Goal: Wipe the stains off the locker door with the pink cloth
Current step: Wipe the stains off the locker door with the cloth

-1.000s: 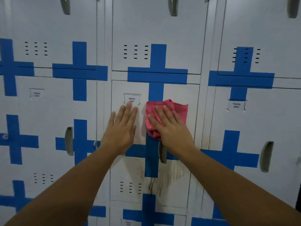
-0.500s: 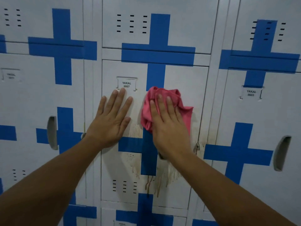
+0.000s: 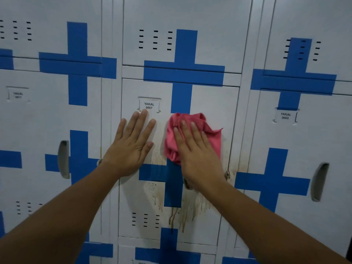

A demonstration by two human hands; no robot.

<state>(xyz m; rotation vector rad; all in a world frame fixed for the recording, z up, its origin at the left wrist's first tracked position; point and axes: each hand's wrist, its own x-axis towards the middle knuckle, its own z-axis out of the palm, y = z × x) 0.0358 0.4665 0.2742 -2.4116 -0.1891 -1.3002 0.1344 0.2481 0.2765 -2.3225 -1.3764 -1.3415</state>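
Pressing crumpled pink cloth (image 3: 192, 138) flat

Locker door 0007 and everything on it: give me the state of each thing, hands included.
Locker door: closed, brown drip stains on lower half.
Pink cloth: bunched, pressed flat against the door.
Right hand: fingers straight, presses the cloth.
Left hand: flat on the door, fingers spread.
Label: in its holder, reads YAKAL 0007.
Door handle: mostly hidden by the right wrist.

Two hands — left hand (image 3: 131, 147) and right hand (image 3: 198, 151) — one pink cloth (image 3: 192, 121), three name labels (image 3: 149, 105), three visible door handles (image 3: 63, 159), five vent groups (image 3: 155, 40).
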